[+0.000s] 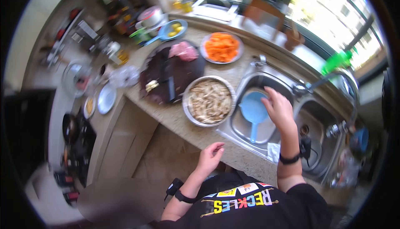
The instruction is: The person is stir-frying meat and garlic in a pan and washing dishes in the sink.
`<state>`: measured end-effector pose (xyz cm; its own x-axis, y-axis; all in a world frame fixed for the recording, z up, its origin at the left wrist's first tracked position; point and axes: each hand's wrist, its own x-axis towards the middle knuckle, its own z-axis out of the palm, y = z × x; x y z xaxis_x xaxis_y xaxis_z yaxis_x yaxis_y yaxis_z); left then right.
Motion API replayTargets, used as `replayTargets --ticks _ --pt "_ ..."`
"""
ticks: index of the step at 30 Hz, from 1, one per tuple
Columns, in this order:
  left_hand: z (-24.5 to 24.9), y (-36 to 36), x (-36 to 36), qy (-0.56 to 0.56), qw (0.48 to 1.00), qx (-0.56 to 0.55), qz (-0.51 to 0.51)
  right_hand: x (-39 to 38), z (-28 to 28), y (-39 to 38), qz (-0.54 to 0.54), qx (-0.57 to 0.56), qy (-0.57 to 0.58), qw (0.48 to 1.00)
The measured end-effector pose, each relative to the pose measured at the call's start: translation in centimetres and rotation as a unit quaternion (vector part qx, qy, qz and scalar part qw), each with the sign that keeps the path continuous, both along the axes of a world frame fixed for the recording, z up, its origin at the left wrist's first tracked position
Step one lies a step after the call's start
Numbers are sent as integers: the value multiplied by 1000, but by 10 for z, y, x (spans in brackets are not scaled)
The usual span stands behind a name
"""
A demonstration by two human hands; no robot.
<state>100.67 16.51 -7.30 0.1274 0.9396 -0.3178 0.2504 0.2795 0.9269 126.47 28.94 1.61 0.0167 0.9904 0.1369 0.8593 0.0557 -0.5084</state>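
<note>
Over the left sink basin, my right hand (280,109) is held with thumb and fingers apart and nothing in it. Beneath and beside it, a light blue strainer or ladle with a handle (254,107) lies in the basin. My left hand (209,158) hangs empty in front of the counter edge, fingers loosely bent and slightly apart. The nearest dish to it is a metal bowl (186,104) full of sliced, pale brown-white food, perhaps mushrooms (209,100).
A dark round board (156,68) carries a knife (171,88), pink meat (183,51) and pale pieces (151,86). Behind are a plate of orange slices (221,47) and a blue strainer (179,24). The faucet (354,87) arches over the right basin (321,124); a stove (85,145) is left.
</note>
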Motion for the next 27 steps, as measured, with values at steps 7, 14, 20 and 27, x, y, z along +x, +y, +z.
replayTargets --ticks 7,14,20,27 --pt "15 -52 -64 63 982 140 106 -140 6 -72 285 -36 -37 957" --pt "31 -129 -187 76 967 119 211 -287 5 -147 486 -2 -16 874" --pt "13 -251 -333 12 897 132 422 -443 -32 -223 588 47 -46 806" --pt "8 -369 -481 39 828 87 553 -600 6 -247 663 32 -15 748"
